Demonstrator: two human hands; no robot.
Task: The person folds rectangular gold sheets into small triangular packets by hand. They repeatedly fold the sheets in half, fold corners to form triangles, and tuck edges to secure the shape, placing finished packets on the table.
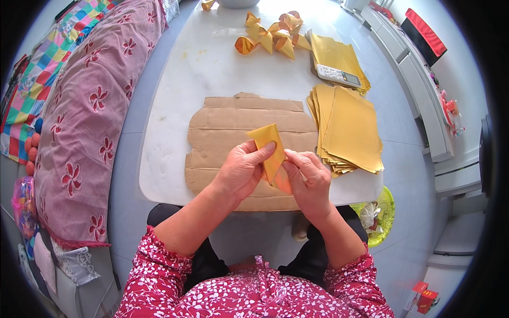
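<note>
My left hand (pixel 242 167) holds a partly folded sheet of gold paper (pixel 270 153), its thumb pressed on the upper face. With thumb and fingers, my right hand (pixel 308 177) grips the same paper at its right edge. Both hands are above a flattened piece of brown cardboard (pixel 218 139) on the white table. A fanned stack of gold paper sheets (pixel 350 127) lies right of the cardboard. Beyond it is another gold stack (pixel 338 49) with a white remote control (pixel 338 75) on it. Several folded gold paper pieces (pixel 274 33) lie together at the table's far side.
A grey bowl (pixel 238 3) stands at the far edge of the white table (pixel 171 91). A sofa under a pink flowered cover (pixel 91 107) is at the left. A green waste basket (pixel 387 222) stands by the near right corner, and white drawers (pixel 421 95) line the right.
</note>
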